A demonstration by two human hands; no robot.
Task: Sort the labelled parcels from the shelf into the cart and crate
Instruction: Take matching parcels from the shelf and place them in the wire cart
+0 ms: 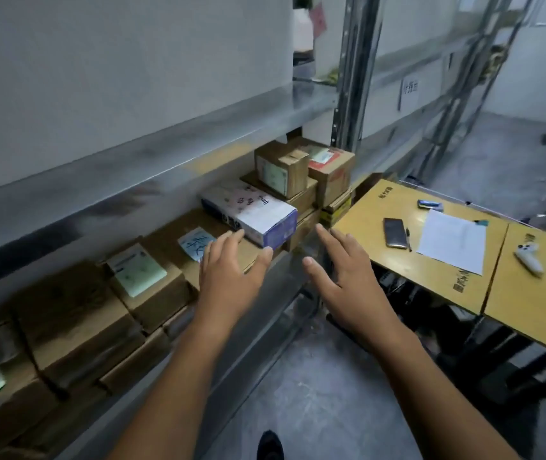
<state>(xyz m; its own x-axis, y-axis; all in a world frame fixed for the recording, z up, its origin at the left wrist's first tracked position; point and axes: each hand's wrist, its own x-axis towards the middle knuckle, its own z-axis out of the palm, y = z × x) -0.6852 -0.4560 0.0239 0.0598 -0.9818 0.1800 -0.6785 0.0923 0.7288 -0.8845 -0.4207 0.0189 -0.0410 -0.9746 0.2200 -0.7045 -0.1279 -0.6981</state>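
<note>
- Left hand (228, 273) and right hand (348, 277) hovered side by side, fingers straight and spread, holding nothing.
- White-and-blue parcel (251, 210) lay on the shelf (258, 315), at one o'clock from the left hand.

Shelf (165, 161) I face: grey metal, dull sheen. Boxes (75, 313): matt brown cardboard, paper labels (140, 273). White-blue box (251, 210): smoother printed card. Table (364, 224): smooth yellow board. Phone (395, 233) glossy, sheet (452, 240) matt paper.

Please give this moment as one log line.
left hand: open | right hand: open | white-blue box: on shelf, not gripped
</note>
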